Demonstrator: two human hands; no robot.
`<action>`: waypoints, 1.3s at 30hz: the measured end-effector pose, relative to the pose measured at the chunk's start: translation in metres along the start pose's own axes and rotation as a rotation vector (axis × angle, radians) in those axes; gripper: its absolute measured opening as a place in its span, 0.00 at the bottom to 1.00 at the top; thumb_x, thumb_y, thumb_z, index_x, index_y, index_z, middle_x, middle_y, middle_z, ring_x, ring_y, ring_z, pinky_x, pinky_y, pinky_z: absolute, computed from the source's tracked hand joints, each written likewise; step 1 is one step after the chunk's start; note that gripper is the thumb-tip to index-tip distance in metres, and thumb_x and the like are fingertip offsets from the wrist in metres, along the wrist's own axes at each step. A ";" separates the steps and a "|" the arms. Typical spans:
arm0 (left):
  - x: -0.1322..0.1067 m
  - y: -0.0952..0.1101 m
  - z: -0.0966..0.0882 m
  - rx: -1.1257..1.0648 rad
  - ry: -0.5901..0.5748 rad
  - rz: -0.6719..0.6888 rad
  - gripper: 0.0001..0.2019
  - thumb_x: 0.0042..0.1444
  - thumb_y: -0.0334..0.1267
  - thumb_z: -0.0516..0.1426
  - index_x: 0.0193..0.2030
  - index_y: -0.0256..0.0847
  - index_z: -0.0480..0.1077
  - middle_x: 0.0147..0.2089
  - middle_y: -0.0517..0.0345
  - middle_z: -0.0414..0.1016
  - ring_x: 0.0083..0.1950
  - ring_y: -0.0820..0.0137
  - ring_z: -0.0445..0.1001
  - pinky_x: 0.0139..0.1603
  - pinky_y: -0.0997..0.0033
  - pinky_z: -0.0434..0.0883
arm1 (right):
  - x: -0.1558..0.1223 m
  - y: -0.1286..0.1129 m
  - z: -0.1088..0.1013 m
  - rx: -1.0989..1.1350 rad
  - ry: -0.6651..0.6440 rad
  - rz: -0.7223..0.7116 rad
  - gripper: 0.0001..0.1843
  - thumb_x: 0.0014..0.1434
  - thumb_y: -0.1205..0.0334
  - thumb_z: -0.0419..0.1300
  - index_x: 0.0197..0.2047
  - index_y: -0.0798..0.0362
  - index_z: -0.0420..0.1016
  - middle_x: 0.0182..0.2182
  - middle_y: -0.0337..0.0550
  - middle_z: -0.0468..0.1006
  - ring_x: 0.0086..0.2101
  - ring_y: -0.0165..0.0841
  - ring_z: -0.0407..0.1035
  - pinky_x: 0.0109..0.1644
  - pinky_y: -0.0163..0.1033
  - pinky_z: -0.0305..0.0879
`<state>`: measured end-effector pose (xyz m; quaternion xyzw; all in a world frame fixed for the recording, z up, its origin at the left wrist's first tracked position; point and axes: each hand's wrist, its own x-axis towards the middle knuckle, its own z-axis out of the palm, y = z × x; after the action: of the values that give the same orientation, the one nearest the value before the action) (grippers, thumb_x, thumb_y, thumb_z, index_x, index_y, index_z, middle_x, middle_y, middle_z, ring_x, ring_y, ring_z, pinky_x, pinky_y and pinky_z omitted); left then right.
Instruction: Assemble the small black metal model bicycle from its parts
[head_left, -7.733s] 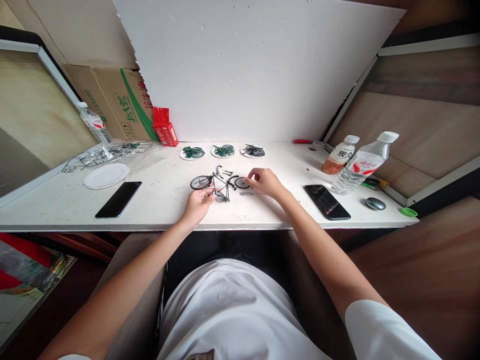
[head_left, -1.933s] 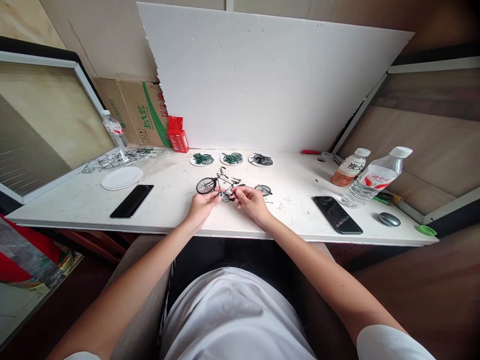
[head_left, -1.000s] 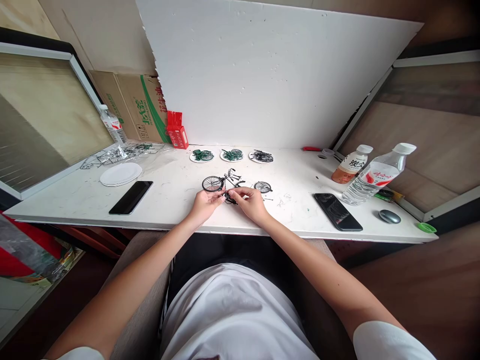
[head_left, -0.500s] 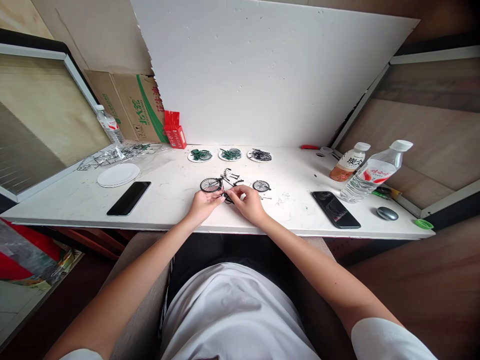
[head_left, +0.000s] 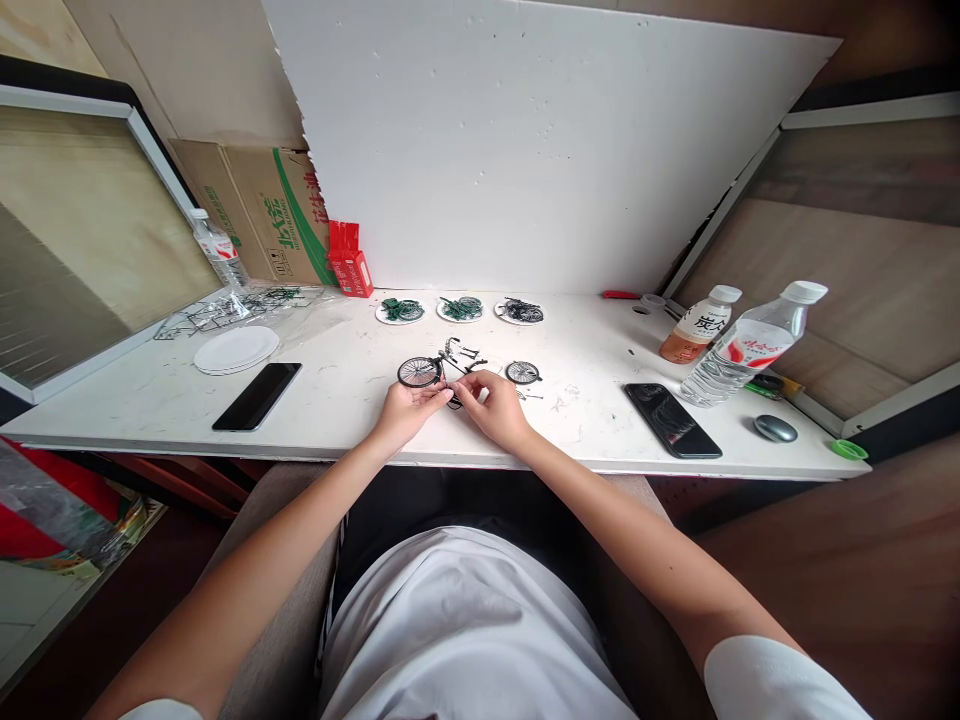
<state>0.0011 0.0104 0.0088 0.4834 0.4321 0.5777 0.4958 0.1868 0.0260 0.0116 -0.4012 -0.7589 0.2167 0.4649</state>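
Observation:
A small black model bicycle (head_left: 419, 372) is held between my two hands near the front of the white table. Its spoked wheel points left, and the handlebar stands above the frame. My left hand (head_left: 407, 410) is closed, thumb and fingers pinching the frame from the left. From the right, my right hand (head_left: 493, 405) pinches the same frame, fingertips almost meeting those of the left. The fingers cover the lower frame. A loose black wheel (head_left: 523, 372) lies just right of the bicycle, with small thin parts (head_left: 531, 395) beside my right hand.
Behind the bicycle are three white plates of model parts: two with green ones (head_left: 401, 309) (head_left: 460, 307), one with black (head_left: 520, 311). Phones (head_left: 259, 397) (head_left: 671, 420) flank my arms. Bottles (head_left: 697, 325) (head_left: 750, 345) stand right; stacked plates (head_left: 236, 350) lie left.
The bicycle has shifted very slightly to the left and tilted a little in my fingers. Both hands keep almost the same place and grip.

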 end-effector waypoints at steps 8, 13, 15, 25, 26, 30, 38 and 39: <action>-0.003 0.003 0.001 0.006 -0.010 0.008 0.29 0.41 0.51 0.79 0.46 0.34 0.82 0.50 0.40 0.87 0.58 0.48 0.84 0.69 0.43 0.73 | 0.048 0.013 -0.041 -0.273 0.138 0.015 0.23 0.77 0.47 0.52 0.41 0.52 0.81 0.36 0.47 0.84 0.36 0.37 0.73 0.41 0.41 0.64; -0.004 0.005 0.002 0.015 -0.007 0.002 0.28 0.42 0.51 0.78 0.45 0.35 0.82 0.50 0.41 0.87 0.58 0.48 0.84 0.68 0.44 0.75 | 0.113 0.070 -0.071 -0.523 -0.049 0.362 0.16 0.73 0.60 0.55 0.53 0.53 0.84 0.50 0.50 0.86 0.48 0.39 0.77 0.48 0.38 0.67; -0.005 0.005 0.002 0.008 -0.005 0.001 0.28 0.41 0.51 0.79 0.46 0.35 0.82 0.50 0.41 0.87 0.58 0.49 0.84 0.67 0.44 0.75 | 0.128 0.092 -0.072 -0.546 -0.115 0.422 0.14 0.70 0.64 0.59 0.52 0.55 0.85 0.50 0.52 0.86 0.48 0.41 0.78 0.47 0.37 0.68; -0.007 0.008 0.003 0.003 0.000 -0.033 0.28 0.42 0.51 0.78 0.46 0.35 0.82 0.51 0.41 0.87 0.59 0.48 0.83 0.68 0.45 0.75 | 0.162 0.124 -0.046 -0.695 -0.215 0.431 0.17 0.71 0.60 0.61 0.59 0.52 0.82 0.55 0.55 0.84 0.51 0.41 0.77 0.48 0.37 0.69; -0.007 0.008 0.003 0.001 -0.003 -0.034 0.28 0.42 0.51 0.78 0.45 0.35 0.82 0.52 0.40 0.87 0.60 0.48 0.83 0.68 0.45 0.75 | 0.164 0.124 -0.045 -0.709 -0.226 0.421 0.16 0.72 0.61 0.61 0.58 0.53 0.83 0.54 0.55 0.84 0.51 0.41 0.77 0.48 0.37 0.68; -0.006 0.009 0.003 -0.001 -0.006 -0.030 0.28 0.42 0.51 0.78 0.45 0.35 0.82 0.51 0.41 0.87 0.60 0.47 0.83 0.68 0.44 0.75 | 0.169 0.126 -0.040 -0.751 -0.276 0.375 0.14 0.72 0.65 0.58 0.51 0.57 0.85 0.50 0.59 0.85 0.48 0.42 0.77 0.47 0.37 0.67; -0.006 0.008 0.002 0.042 -0.006 -0.024 0.26 0.43 0.52 0.78 0.43 0.36 0.83 0.50 0.41 0.87 0.58 0.47 0.83 0.67 0.43 0.75 | 0.169 0.126 -0.043 -0.774 -0.339 0.308 0.11 0.70 0.65 0.60 0.48 0.59 0.84 0.51 0.61 0.84 0.46 0.41 0.77 0.45 0.36 0.65; -0.006 0.008 0.003 0.040 -0.003 -0.022 0.26 0.42 0.52 0.78 0.43 0.37 0.83 0.50 0.42 0.87 0.58 0.47 0.83 0.67 0.43 0.76 | 0.169 0.127 -0.044 -0.771 -0.341 0.310 0.11 0.71 0.64 0.60 0.49 0.59 0.84 0.50 0.61 0.84 0.46 0.41 0.77 0.45 0.36 0.65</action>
<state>0.0027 0.0034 0.0160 0.4895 0.4482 0.5625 0.4931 0.2355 0.2355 0.0332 -0.6125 -0.7810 0.0482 0.1119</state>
